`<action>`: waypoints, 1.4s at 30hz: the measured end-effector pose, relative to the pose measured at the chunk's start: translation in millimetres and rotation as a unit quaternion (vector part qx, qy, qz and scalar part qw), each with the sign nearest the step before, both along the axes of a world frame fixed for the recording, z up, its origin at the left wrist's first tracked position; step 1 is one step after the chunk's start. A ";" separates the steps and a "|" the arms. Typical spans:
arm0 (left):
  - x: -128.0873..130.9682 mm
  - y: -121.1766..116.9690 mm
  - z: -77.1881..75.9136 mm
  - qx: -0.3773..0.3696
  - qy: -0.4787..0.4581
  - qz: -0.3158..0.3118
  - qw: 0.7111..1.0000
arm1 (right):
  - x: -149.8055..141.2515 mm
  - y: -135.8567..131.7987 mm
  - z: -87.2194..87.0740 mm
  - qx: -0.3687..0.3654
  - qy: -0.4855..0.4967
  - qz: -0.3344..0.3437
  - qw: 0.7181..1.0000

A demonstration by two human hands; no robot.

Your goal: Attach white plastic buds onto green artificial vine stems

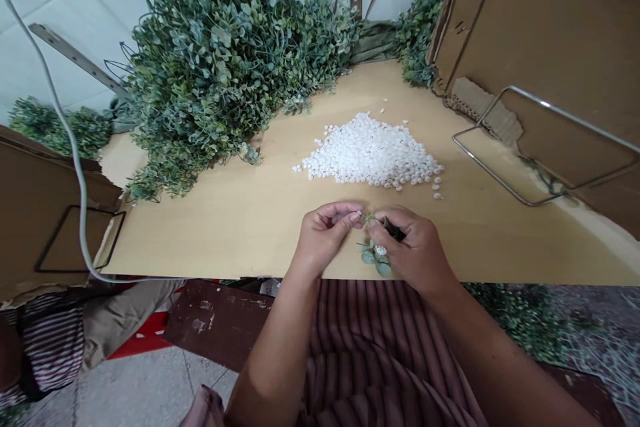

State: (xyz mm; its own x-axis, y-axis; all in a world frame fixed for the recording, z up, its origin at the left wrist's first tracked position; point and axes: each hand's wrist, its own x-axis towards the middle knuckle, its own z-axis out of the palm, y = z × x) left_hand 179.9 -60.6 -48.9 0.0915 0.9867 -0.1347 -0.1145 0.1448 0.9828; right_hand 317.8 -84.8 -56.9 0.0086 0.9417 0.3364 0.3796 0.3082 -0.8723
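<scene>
Below a tiled wall (pixel 75 7), the head view shows a pale table (pixel 215 233). Just inside its near edge, the right hand (pixel 407 237) grips a leafy sprig (pixel 369 257); the left hand (pixel 325 230) pinches, apparently, a small white bit at its tip. Light fingertip pressure should suit so thin a stem. White pieces (pixel 373 153) lie heaped loose mid-table, uncontained; cardboard (pixel 560 27) flanks the right edge, any contents hidden.

Below centre, my right hand (pixel 413 240) is partly hiding a sprig (pixel 370 257); the right edge is cutting off a wire (pixel 545 104).
</scene>
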 end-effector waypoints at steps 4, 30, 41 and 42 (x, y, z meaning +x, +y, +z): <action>-0.3 0.0 -0.6 0.002 0.004 0.000 1.000 | -0.3 0.5 0.2 0.002 0.003 -0.003 1.000; 0.0 -0.7 -2.2 0.015 0.019 0.016 1.000 | -0.7 1.0 -3.9 -0.018 0.009 0.008 1.000; 5.9 -1.8 -0.9 0.021 -0.013 0.023 0.999 | -0.3 -0.9 -0.7 -0.028 0.047 0.003 0.998; 6.2 -2.0 -0.8 0.022 -0.017 0.019 0.999 | -0.3 -1.1 -0.2 -0.030 0.053 0.005 0.998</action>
State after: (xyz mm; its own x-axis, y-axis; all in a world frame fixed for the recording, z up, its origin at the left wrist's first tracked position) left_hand 186.1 -62.5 -49.8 0.0587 0.9943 -0.0890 -0.1529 0.0970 0.9835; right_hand 317.6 -85.9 -57.2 0.0327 0.9602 0.2775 0.2808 0.2577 -0.9245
